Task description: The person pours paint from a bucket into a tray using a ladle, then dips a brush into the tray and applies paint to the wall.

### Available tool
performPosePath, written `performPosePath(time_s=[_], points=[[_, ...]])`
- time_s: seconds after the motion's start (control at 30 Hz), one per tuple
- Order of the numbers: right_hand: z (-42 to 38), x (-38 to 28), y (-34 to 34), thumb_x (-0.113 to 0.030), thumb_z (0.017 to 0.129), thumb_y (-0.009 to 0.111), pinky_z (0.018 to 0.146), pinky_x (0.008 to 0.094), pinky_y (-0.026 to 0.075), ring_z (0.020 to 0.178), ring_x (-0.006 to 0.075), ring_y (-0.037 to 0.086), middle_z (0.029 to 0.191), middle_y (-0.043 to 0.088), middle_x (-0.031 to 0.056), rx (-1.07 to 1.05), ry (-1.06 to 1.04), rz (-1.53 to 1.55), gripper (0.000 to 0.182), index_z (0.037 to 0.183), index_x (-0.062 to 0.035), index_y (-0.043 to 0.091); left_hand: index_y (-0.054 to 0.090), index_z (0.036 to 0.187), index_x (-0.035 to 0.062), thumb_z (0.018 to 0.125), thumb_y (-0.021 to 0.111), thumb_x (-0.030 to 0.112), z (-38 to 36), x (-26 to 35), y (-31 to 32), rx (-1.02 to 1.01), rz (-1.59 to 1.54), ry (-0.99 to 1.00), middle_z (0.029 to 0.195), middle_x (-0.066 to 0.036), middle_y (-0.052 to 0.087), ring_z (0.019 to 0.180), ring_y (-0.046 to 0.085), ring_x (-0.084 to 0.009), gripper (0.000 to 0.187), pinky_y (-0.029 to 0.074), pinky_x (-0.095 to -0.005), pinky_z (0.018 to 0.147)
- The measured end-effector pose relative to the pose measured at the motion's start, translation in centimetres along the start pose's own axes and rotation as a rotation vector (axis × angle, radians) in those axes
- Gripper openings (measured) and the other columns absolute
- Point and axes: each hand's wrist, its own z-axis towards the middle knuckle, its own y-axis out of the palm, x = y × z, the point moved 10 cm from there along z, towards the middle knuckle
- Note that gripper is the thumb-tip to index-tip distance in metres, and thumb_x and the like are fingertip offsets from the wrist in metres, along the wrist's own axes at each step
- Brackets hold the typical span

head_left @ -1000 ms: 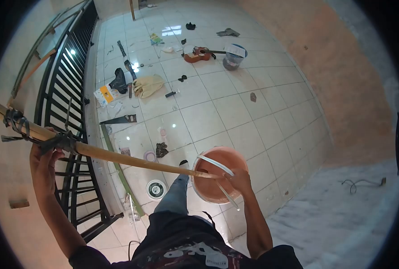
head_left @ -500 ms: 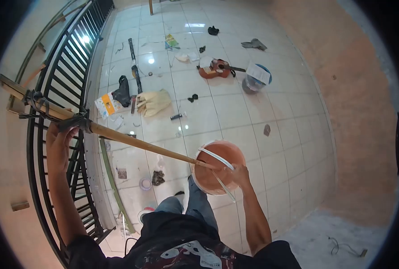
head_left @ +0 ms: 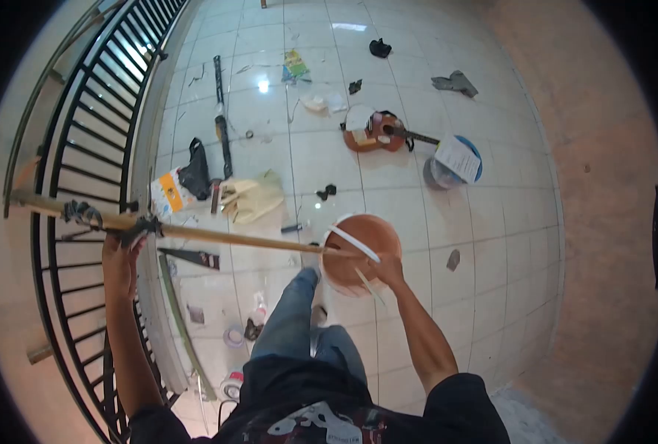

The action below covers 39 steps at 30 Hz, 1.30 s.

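My left hand [head_left: 124,255] is closed round the long bamboo pole [head_left: 233,237], beside black strips [head_left: 142,228] tied on it. The pole runs across to the bucket [head_left: 377,229], its thin end over the bucket's opening. My right hand [head_left: 388,272] is closed at the bucket's rim, on the white handle [head_left: 355,243] and by the pole's end; its fingers are partly hidden. The bucket is orange-brown inside. A pale thin stick [head_left: 367,283] slants down across its near side.
Black railing [head_left: 85,170] stands at the left. On the tiles lie a guitar [head_left: 373,135], a bucket with a blue rim [head_left: 479,159], a beige bag [head_left: 255,198], a saw [head_left: 192,257], a green bamboo strip [head_left: 181,318] and tape [head_left: 233,337]. A wall [head_left: 599,185] rises at the right.
The view has shifted, and one leg now reaches further forward. The pole's left end sits lower, so it lies nearer level. Both hands keep their holds.
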Motion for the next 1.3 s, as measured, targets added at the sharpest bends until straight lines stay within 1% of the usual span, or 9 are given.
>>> performPosePath(time_s=[0.43,0.5,0.53,0.57,0.63,1.0,1.1,1.2,1.3], points=[[21.5,0.8,-2.4,-0.027,0.081,0.064,0.072,0.0454,0.052,0.079,0.0378,0.067,0.081,0.068,0.0216,-0.09,0.061,-0.049,0.024,0.086,-0.005,0.072,0.05,0.128,0.0,0.09,0.064,0.012,13.1,-8.8,9.6,0.03,0.086,-0.188,0.117,-0.009,0.061,0.1,0.061,-0.0127,0.042,0.049,-0.025,0.087],[23.8,2.1,-1.6,-0.057,0.085,0.058,0.07,0.047,0.052,0.079,0.0405,0.066,0.081,0.068,0.0223,-0.153,0.042,-0.123,0.052,0.092,-0.0075,0.073,0.05,0.128,-0.0002,0.091,0.064,0.012,13.8,-9.7,10.4,0.042,0.102,-0.216,0.115,-0.009,0.061,0.099,0.061,-0.0128,0.041,0.049,-0.0249,0.087],[24.6,2.3,-1.6,-0.057,0.086,0.055,0.072,0.048,0.052,0.08,0.0418,0.066,0.082,0.067,0.0239,-0.148,0.027,-0.092,0.054,0.09,-0.0062,0.073,0.05,0.127,-0.0003,0.091,0.063,0.012,14.2,-10.7,10.5,0.046,0.093,-0.23,0.114,-0.009,0.061,0.099,0.061,-0.0127,0.04,0.049,-0.0249,0.087],[25.5,2.5,-1.3,-0.057,0.086,0.055,0.072,0.048,0.052,0.08,0.0418,0.066,0.082,0.067,0.0239,-0.161,0.02,-0.095,0.054,0.09,-0.0062,0.073,0.05,0.127,-0.0004,0.092,0.062,0.011,14.6,-11.4,10.8,0.051,0.083,-0.242,0.113,-0.009,0.062,0.098,0.061,-0.0126,0.039,0.049,-0.0249,0.086],[27.6,3.7,-1.1,-0.031,0.085,0.063,0.073,0.0442,0.052,0.079,0.0362,0.067,0.086,0.069,0.0188,-0.123,0.025,-0.145,0.024,0.09,-0.0096,0.074,0.05,0.127,-0.0006,0.093,0.06,0.011,14.9,-11.2,12.0,0.05,0.086,-0.248,0.112,-0.009,0.062,0.098,0.061,-0.0126,0.037,0.049,-0.0255,0.086],[29.0,3.9,-1.0,-0.033,0.082,0.064,0.071,0.0471,0.051,0.079,0.0414,0.065,0.081,0.066,0.0242,-0.127,-0.001,-0.168,0.034,0.086,0.0002,0.068,0.048,0.129,0.0002,0.094,0.057,0.01,15.0,-13.0,13.1,0.073,-0.031,-0.097,0.12,-0.009,0.059,0.107,0.059,-0.0157,0.038,0.049,-0.0325,0.094],[27.3,3.8,0.2,-0.027,0.081,0.064,0.077,0.0507,0.051,0.085,0.044,0.064,0.088,0.066,0.0265,-0.169,-0.02,-0.088,0.034,0.106,-0.0032,0.066,0.048,0.13,0.0014,0.094,0.057,0.012,13.9,-12.8,13.8,0.073,-0.184,-0.075,0.122,-0.009,0.058,0.107,0.059,-0.0169,0.038,0.048,-0.0346,0.094],[25.3,2.9,2.3,-0.024,0.078,0.064,0.09,0.0494,0.048,0.104,0.0401,0.059,0.118,0.058,0.0226,-0.304,-0.161,-0.312,0.055,0.127,-0.0024,0.05,0.048,0.131,0.0037,0.094,0.057,0.016,11.8,-13.3,13.7,0.076,-0.3,-0.06,0.123,-0.008,0.057,0.109,0.058,-0.018,0.039,0.046,-0.0367,0.096],[22.5,3.4,3.5,-0.026,0.078,0.064,0.096,0.0521,0.043,0.116,0.0377,0.053,0.129,0.051,0.0201,-0.28,-0.265,-0.571,0.058,0.129,-0.0031,0.049,0.047,0.133,0.0074,0.095,0.056,0.017,8.6,-14.6,12.2,0.162,-0.258,-0.044,0.123,-0.006,0.058,0.114,0.055,-0.0181,0.04,0.041,-0.0376,0.1]])
